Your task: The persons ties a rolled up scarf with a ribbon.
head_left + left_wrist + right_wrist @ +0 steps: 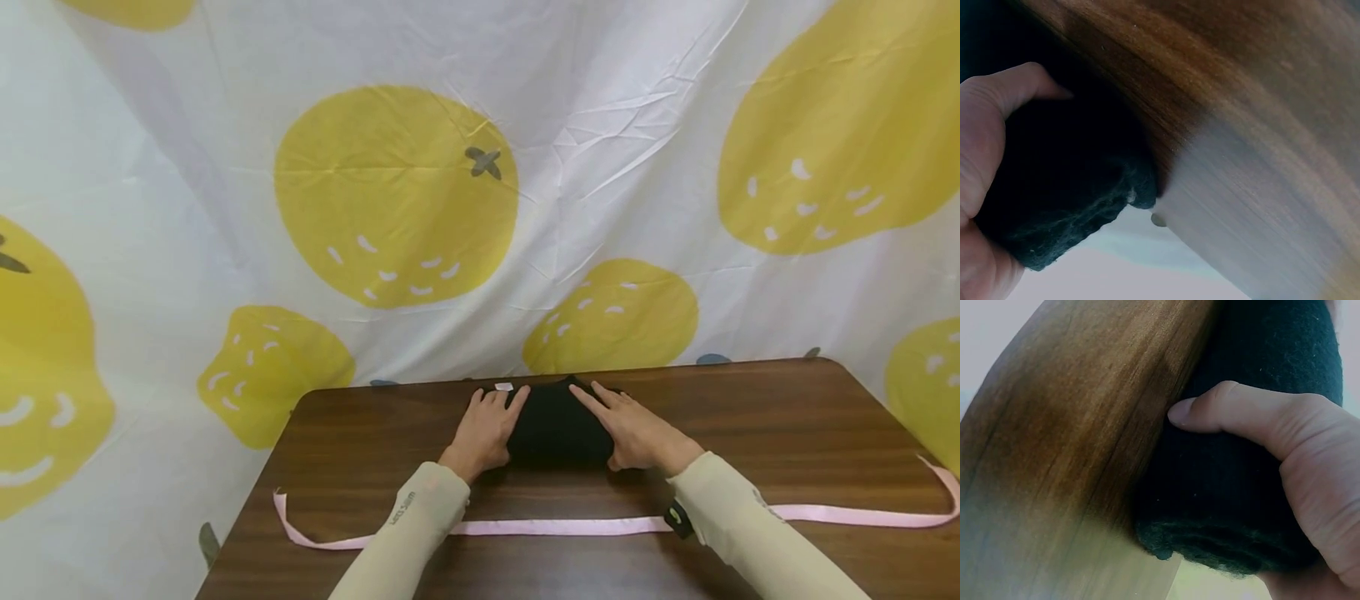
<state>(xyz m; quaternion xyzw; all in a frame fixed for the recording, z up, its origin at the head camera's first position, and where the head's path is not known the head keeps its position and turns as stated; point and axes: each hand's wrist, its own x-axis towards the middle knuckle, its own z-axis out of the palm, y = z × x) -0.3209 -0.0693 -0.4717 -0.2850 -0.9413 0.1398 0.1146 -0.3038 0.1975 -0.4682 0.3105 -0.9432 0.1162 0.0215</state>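
A thick black fuzzy cloth (561, 425), rolled up, lies near the far edge of the table. Its layered, spiral-like end (1229, 547) shows in the right wrist view. My left hand (483, 429) grips the roll's left part, thumb on the near side and fingers over the top, close to a small white tag (504, 387). On the other side, my right hand (636, 429) holds the roll's right part in the same way, its thumb pressed against the near side. A pink ribbon (555, 527) stretches across the table nearer to me, passing beneath both forearms.
The brown wooden table (750, 433) has rounded far corners. Right behind it hangs a white curtain (420, 350) printed with yellow fruit. One ribbon end curls up at the left, the other at the table's right side.
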